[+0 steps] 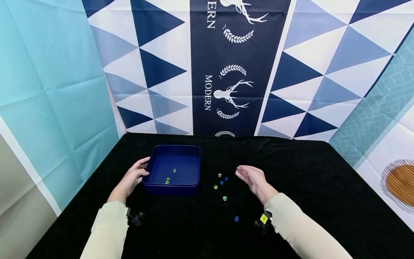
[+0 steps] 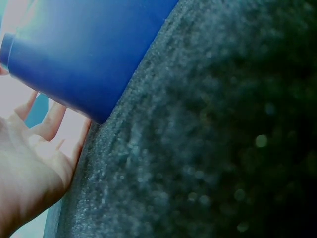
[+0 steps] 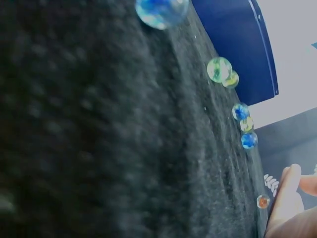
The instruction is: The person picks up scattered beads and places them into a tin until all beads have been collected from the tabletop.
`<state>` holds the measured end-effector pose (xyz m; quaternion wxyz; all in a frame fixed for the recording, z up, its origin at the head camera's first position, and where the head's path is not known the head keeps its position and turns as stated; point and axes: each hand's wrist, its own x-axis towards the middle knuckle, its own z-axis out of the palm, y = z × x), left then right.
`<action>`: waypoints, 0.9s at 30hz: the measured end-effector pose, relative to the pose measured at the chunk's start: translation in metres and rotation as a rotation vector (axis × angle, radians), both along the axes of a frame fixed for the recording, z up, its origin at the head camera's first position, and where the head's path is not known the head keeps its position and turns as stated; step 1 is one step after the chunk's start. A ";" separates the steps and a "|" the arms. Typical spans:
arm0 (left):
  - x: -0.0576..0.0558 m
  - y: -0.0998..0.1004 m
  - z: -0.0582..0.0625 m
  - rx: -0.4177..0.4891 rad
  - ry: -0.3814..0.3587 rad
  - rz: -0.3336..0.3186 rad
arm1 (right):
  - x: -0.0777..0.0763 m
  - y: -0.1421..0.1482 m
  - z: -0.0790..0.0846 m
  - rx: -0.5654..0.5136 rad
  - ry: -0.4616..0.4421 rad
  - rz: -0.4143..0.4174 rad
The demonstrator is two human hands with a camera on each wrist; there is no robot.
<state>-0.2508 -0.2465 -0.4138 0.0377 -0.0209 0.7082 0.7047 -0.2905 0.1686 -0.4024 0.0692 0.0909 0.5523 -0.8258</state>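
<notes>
A dark blue square box (image 1: 171,190) stands on the black cloth at the left, with a few marbles (image 1: 174,171) inside it. My left hand (image 1: 130,180) rests against the box's left side, its fingers spread along the wall in the left wrist view. My right hand (image 1: 253,180) is low over the cloth, to the right of a loose group of green and blue marbles (image 1: 220,175). Close by its fingertips lies a small orange-tinted marble (image 3: 263,201) on the cloth.
Nearer to me, a green marble (image 1: 225,198) and a blue marble (image 1: 237,218) lie on the black cloth (image 1: 194,230). Behind the table hangs a patterned curtain (image 1: 226,72), with a light blue cloth (image 1: 58,90) along the left side.
</notes>
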 end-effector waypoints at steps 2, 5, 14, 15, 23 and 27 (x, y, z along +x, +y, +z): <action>0.000 0.000 0.001 0.000 0.003 -0.001 | -0.003 0.000 0.001 0.012 -0.017 -0.006; 0.000 0.001 0.001 -0.002 0.005 -0.001 | -0.007 0.000 0.001 0.029 -0.042 -0.001; 0.000 0.000 0.001 0.002 0.000 -0.002 | -0.016 -0.002 -0.003 0.110 -0.076 -0.002; 0.000 0.000 0.000 0.002 0.001 -0.002 | -0.017 -0.002 -0.004 0.121 -0.073 -0.006; 0.000 0.001 -0.001 0.005 0.003 0.001 | -0.023 -0.005 -0.006 0.166 -0.072 -0.035; 0.000 0.000 -0.002 0.003 0.008 0.004 | -0.026 -0.006 -0.007 0.191 -0.068 -0.032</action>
